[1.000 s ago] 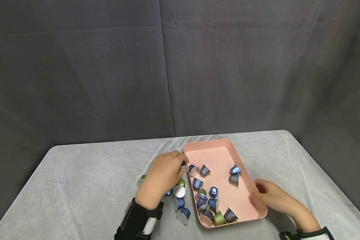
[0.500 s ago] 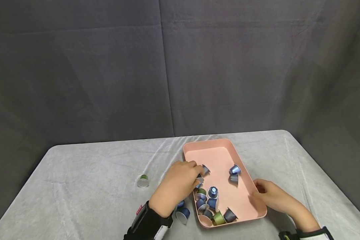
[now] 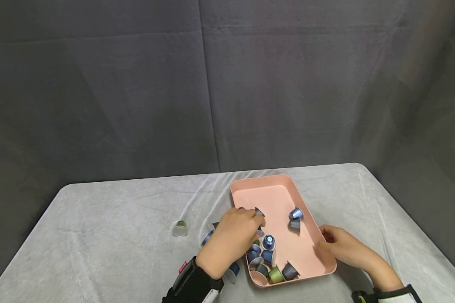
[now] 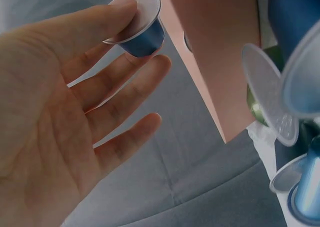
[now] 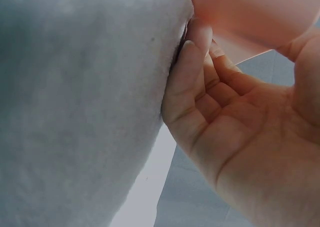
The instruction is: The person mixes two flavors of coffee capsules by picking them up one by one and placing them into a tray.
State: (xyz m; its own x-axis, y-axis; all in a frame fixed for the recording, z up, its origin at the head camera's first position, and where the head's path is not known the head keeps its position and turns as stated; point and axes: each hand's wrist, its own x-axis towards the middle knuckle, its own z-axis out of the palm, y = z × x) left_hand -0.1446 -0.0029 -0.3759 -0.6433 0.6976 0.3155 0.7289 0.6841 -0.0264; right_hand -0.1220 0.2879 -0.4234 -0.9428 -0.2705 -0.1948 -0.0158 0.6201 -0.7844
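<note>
Left wrist view: blue coffee pod (image 4: 146, 41) up close

So it's a small tapered cup, dark glossy blue body, flat pale lid with a rim poking out all round. Left hand (image 3: 231, 236) has it pinched, thumb flat on the lid, other fingers loosely spread. From the head cam it's at the left side of the pink tray (image 3: 263, 192), near a shiny blue pod (image 3: 268, 242); can't tell if it's touching the bottom. Right hand (image 3: 342, 246) is gripping the tray's right edge. One green pod (image 3: 180, 230) sits off left on the table (image 3: 113, 227).
</note>
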